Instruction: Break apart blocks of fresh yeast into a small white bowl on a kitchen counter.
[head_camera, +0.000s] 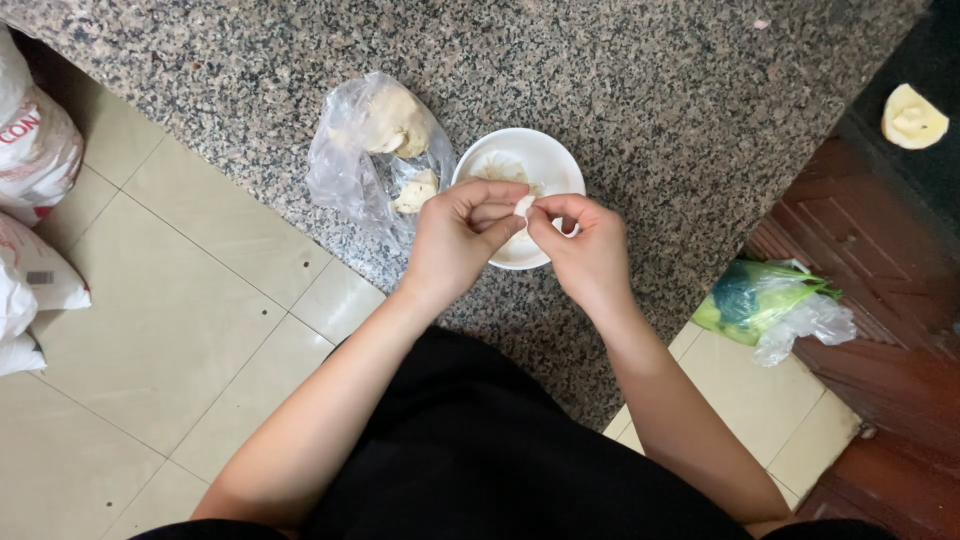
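Observation:
Both hands meet over a white bowl (545, 160) on a speckled granite counter (620, 80). My left hand (455, 240) and my right hand (585, 245) pinch one small white garlic clove (523, 206) between their fingertips. The bowl holds some pale peelings, partly hidden by my fingers. Just left of the bowl lies a clear plastic bag (375, 150) with garlic bulbs inside.
The counter's edge runs diagonally across my body. White sacks (30, 200) stand on the beige tiled floor at left. A green and clear plastic bag (770, 305) lies on the floor at right, beside dark wood. A pale cut piece (912, 116) sits at upper right.

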